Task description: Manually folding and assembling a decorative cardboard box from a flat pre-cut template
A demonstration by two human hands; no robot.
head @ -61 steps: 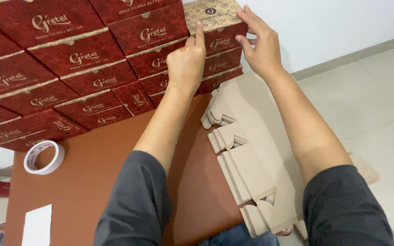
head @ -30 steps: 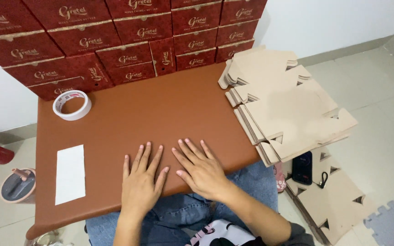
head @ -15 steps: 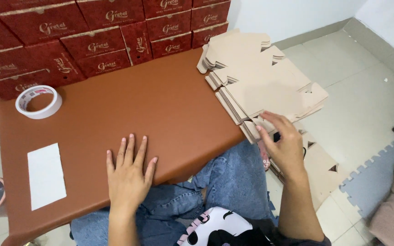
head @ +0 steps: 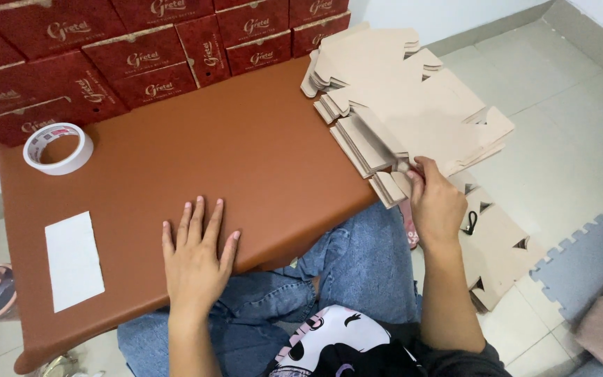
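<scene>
Head camera, looking steeply down from above the seated person

The one view faces forward and down over the brown table (head: 246, 153), close enough that the person's lap fills the bottom edge. The stacked red boxes (head: 141, 56) line the top of the frame, the tiled floor (head: 567, 132) runs along the right, and no second view overlaps it.

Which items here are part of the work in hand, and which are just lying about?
In hand:
- right hand pinching the edge of the stack of flat cardboard blanks
- left hand flat on the brown table

Lying about:
- tape roll
- white paper slip
- red boxes, stacked
- more blanks on the floor
</scene>
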